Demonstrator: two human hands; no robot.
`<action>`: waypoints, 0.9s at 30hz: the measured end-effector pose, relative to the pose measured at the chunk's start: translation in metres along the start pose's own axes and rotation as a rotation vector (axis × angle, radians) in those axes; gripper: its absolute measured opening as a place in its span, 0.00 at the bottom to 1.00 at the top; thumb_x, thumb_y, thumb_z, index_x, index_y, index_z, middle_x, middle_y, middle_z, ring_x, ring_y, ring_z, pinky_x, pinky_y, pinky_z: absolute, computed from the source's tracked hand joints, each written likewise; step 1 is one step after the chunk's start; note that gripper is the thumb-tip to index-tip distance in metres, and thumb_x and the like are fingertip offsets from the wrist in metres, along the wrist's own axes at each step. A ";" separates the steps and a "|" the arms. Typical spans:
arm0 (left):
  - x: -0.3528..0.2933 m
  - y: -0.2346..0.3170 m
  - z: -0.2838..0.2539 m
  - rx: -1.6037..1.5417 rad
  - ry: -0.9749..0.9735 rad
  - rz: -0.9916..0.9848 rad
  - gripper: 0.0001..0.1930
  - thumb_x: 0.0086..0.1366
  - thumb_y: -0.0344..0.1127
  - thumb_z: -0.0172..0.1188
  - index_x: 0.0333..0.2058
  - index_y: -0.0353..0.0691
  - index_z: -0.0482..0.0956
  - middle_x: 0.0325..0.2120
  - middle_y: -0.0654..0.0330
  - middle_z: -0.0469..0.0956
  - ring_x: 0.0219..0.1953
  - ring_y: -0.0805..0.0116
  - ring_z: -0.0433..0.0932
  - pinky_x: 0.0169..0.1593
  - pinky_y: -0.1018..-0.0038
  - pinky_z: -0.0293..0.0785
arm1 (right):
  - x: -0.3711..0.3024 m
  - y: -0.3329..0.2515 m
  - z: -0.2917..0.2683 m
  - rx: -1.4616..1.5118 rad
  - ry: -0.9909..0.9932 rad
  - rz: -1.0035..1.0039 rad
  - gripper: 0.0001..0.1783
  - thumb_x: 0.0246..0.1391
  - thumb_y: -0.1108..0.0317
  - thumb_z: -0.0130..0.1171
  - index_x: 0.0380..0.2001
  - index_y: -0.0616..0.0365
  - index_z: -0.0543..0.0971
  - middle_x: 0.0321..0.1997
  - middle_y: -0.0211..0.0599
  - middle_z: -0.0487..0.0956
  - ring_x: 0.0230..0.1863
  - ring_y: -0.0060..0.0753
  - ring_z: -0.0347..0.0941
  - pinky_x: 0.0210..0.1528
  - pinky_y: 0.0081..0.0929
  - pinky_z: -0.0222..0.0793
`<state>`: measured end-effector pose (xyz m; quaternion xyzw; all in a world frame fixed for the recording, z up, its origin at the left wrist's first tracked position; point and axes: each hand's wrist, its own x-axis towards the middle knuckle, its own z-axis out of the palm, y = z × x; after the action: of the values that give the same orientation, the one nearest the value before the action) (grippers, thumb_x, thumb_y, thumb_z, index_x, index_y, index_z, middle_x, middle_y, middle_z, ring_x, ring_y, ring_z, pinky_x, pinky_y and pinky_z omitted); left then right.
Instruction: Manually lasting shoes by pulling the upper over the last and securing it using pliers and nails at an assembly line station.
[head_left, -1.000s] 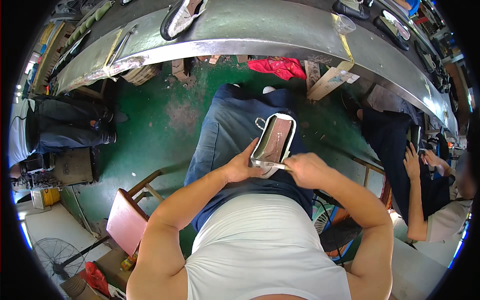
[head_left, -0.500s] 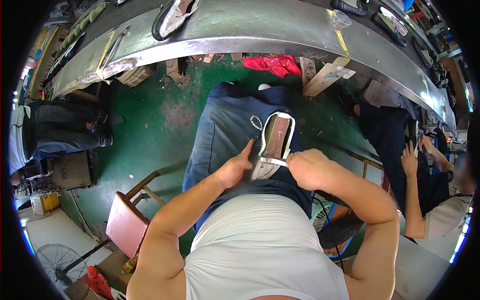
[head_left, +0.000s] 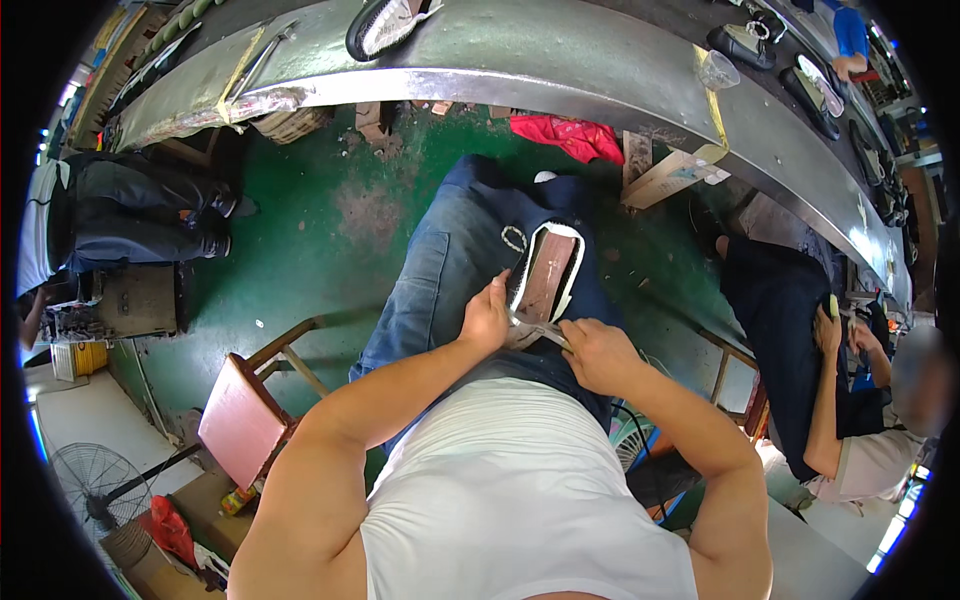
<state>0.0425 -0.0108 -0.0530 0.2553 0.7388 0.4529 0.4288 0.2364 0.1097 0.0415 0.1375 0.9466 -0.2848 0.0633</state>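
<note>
A shoe (head_left: 549, 273) lies sole side up on my lap, its brown insole bare and a white edge of upper turned in around it. A thin looped cord (head_left: 513, 238) sticks out beside its far end. My left hand (head_left: 487, 317) grips the shoe's near left side, with one finger stretched along the edge. In my right hand (head_left: 600, 354) is a metal hand tool that looks like pincers (head_left: 541, 331). Its metal end lies across the near end of the shoe, at the edge of the upper. My fingers partly hide the handles.
Ahead runs a metal bench (head_left: 480, 85) with several shoes on it and a clear plastic cup (head_left: 717, 70). A pink-topped stool (head_left: 243, 410) stands at left, near a fan (head_left: 100, 490). Another person (head_left: 850, 400) sits working at right; someone (head_left: 130, 210) is at far left.
My right hand has shifted slightly left and down, and the tool now tilts across the shoe's near end. My left hand has slid nearer to that end. The whole view has turned a little.
</note>
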 end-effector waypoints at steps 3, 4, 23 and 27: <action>-0.008 0.008 -0.001 0.171 0.037 0.095 0.29 0.79 0.46 0.33 0.60 0.25 0.69 0.54 0.37 0.76 0.59 0.46 0.75 0.63 0.66 0.67 | -0.008 0.004 -0.016 0.053 -0.125 0.069 0.22 0.54 0.67 0.62 0.50 0.66 0.73 0.40 0.50 0.79 0.45 0.53 0.77 0.46 0.43 0.75; -0.009 0.006 0.001 0.167 0.055 0.173 0.27 0.78 0.44 0.35 0.60 0.26 0.70 0.55 0.37 0.74 0.60 0.44 0.73 0.64 0.64 0.67 | -0.013 0.007 -0.016 0.014 -0.006 0.060 0.24 0.55 0.67 0.61 0.52 0.67 0.72 0.42 0.51 0.79 0.46 0.54 0.77 0.47 0.43 0.75; 0.012 0.051 -0.016 0.830 -0.471 0.470 0.29 0.72 0.40 0.49 0.71 0.51 0.57 0.69 0.32 0.50 0.61 0.35 0.69 0.59 0.59 0.75 | 0.022 0.027 -0.033 0.424 0.316 0.349 0.17 0.66 0.59 0.53 0.43 0.65 0.75 0.35 0.58 0.79 0.41 0.64 0.76 0.44 0.49 0.71; 0.005 0.098 -0.023 0.908 -0.560 0.314 0.30 0.72 0.43 0.50 0.71 0.54 0.57 0.68 0.29 0.47 0.62 0.34 0.67 0.57 0.57 0.76 | 0.030 0.034 -0.026 0.136 0.061 0.376 0.20 0.67 0.56 0.50 0.35 0.66 0.73 0.32 0.60 0.80 0.35 0.65 0.77 0.40 0.53 0.72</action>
<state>0.0192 0.0282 0.0369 0.6324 0.6705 0.0621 0.3830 0.2164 0.1583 0.0395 0.3243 0.8844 -0.3267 0.0771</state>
